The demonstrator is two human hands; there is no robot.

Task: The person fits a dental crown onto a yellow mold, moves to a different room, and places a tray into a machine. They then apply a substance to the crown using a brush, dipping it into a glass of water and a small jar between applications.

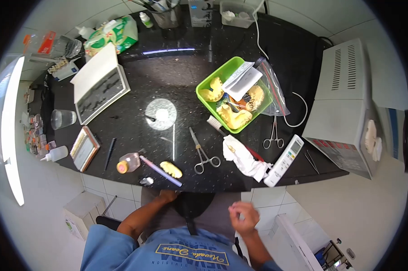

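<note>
My left hand is low at the table's front edge, over my lap. Its fingers are mostly hidden. Raised off the table in front of my body, my right hand has curled fingers and is a little blurred; I cannot make out anything in it. On the tabletop near the left hand lie a yellowish dental piece, a purple-pink pen-like stick and a small bottle with an orange cap. Scissor-handled forceps lie further in. Crumpled white tissue and a white remote control lie beyond the right hand.
A green basket holds yellow dental casts and paper. Beside it are a plastic bag, a brush and another clamp. A white-grey machine stands at right. An open case and a plastic cup stand left.
</note>
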